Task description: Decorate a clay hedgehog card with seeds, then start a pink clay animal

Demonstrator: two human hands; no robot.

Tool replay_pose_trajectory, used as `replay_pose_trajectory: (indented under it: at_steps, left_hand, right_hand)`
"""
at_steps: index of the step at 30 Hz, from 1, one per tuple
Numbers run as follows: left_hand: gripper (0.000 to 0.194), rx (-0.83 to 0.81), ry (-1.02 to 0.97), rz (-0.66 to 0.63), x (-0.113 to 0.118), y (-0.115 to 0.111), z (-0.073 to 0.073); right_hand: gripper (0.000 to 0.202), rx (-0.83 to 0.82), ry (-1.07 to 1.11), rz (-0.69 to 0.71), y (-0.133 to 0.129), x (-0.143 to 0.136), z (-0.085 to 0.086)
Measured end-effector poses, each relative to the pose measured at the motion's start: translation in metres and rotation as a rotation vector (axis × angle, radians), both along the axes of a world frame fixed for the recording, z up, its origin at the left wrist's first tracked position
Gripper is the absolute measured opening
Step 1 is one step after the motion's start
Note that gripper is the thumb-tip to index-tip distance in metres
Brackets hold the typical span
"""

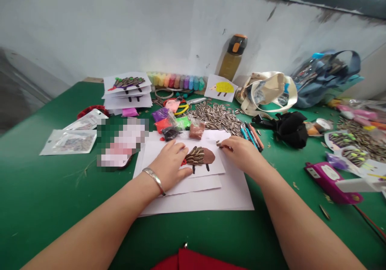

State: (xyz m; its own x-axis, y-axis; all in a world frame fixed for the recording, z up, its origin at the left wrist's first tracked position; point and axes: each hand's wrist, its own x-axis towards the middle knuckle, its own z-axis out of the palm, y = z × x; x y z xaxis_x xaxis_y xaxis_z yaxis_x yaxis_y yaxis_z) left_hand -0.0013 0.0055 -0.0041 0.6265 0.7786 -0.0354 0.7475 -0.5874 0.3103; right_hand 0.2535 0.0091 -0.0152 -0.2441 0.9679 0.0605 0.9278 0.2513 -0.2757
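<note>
My left hand [169,163], a silver bangle at its wrist, lies with fingers apart on a white paper sheet [177,187]. Between its fingers and thumb is the head end of a hedgehog picture with a brown clay body [210,155] and short black legs. Sunflower seeds [196,156] cover the left part of that body in overlapping rows; brown clay shows bare on the right. At the sheet's right edge, my right hand [238,151] pinches a sunflower seed [219,144] between thumb and fingers. More white paper lies underneath.
Behind the paper lie bagged clay pieces [196,130], a seed pile [214,115], scissors [196,100] and pens [251,136]. A bottle [232,58] leans against the wall. A stack of hedgehog pictures [128,87] stands back left; a magenta glue-gun-like tool [331,181] lies right.
</note>
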Motion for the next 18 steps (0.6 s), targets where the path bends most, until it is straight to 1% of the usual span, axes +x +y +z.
replay_pose_trajectory:
  at_steps: [6, 12, 15, 18]
  left_hand:
    - [0.043, 0.013, -0.019, 0.004, -0.0010, 0.0002, -0.0016]
    - [0.042, 0.017, -0.048, 0.006, -0.0017, 0.0005, -0.0026]
    - [0.043, 0.010, -0.026, 0.005, -0.0011, 0.0007, -0.0015]
    - [0.042, 0.013, -0.011, -0.010, -0.0003, 0.0012, -0.0005]
  right_hand:
    - [0.024, -0.002, -0.078, 0.065, -0.0012, -0.0040, 0.0016]
    - [0.029, 0.015, -0.223, 0.079, -0.0049, -0.0054, 0.0025]
    - [0.027, 0.018, -0.235, 0.120, -0.0064, -0.0074, 0.0041]
    - [0.026, 0.018, -0.215, 0.088, -0.0069, -0.0094, 0.0059]
